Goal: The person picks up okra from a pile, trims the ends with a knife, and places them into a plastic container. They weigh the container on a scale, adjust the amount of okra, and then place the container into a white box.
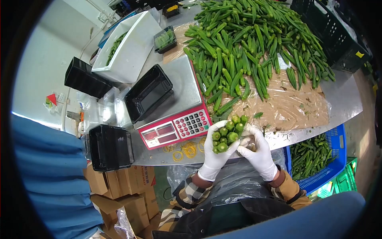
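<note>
In a white glove, my left hand [217, 153] is wrapped round a bunch of okra [227, 136], its cut stem ends facing up. My right hand [258, 152], gloved too, is beside the bunch with its fingers bent; whether they hold anything is hard to make out. Beyond my hands, a large heap of okra [254, 44] lies on brown, plastic-covered cardboard [294, 107]. To the left stands a red scale [175, 129] with an empty black tray [149, 93] on its metal plate. Yellow rubber bands [189, 149] lie in front of the scale.
Stacked black trays [111, 147] and clear lids [107, 107] are at left. A white foam box [129, 47] and a filled tray [165, 40] stand behind the scale. A blue basket of okra [339, 149] is below right, a dark crate [342, 55] at back right.
</note>
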{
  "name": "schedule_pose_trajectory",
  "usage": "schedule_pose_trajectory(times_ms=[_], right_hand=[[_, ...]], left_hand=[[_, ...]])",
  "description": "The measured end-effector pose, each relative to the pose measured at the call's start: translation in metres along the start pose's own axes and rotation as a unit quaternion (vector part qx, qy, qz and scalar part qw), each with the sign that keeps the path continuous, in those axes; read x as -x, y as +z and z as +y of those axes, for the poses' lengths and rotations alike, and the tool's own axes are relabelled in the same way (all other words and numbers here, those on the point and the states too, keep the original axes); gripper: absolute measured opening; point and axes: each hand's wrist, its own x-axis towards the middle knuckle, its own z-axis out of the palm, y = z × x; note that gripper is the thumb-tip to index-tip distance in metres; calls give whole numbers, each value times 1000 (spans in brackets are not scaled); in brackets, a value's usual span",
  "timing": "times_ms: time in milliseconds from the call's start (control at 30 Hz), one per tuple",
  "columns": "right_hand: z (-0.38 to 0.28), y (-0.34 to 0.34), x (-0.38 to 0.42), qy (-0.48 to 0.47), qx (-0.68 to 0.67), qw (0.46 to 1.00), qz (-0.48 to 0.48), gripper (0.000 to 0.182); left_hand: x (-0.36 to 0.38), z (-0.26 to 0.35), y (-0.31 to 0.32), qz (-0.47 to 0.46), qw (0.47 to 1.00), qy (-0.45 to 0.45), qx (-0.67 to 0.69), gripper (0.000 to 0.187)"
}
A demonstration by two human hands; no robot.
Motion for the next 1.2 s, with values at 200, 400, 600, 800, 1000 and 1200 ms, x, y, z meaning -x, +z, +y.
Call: schedule_pose_trajectory(times_ms=[200, 400, 600, 800, 1000, 1200], right_hand=[[8, -4, 0, 4, -9, 1000, -27, 58], [9, -4, 3, 17, -26, 999, -32, 54], [4, -10, 8, 17, -11, 999, -50, 44], [-18, -29, 5, 74, 23, 997, -14, 23], [20, -41, -1, -141, 472, 869, -56, 43], [26, -45, 3, -47, 372, 926, -40, 27]], left_hand=[[2, -1, 0, -7, 1000, -8, -4, 68], [-1, 1, -4, -18, 999, -36, -2, 75], [-1, -8, -12, -32, 998, -53, 16, 78], [12, -8, -29, -43, 953, -215, 208, 80], [19, -3, -43, -51, 968, -215, 122, 77], [26, 21, -53, -239, 947, -205, 58, 73]])
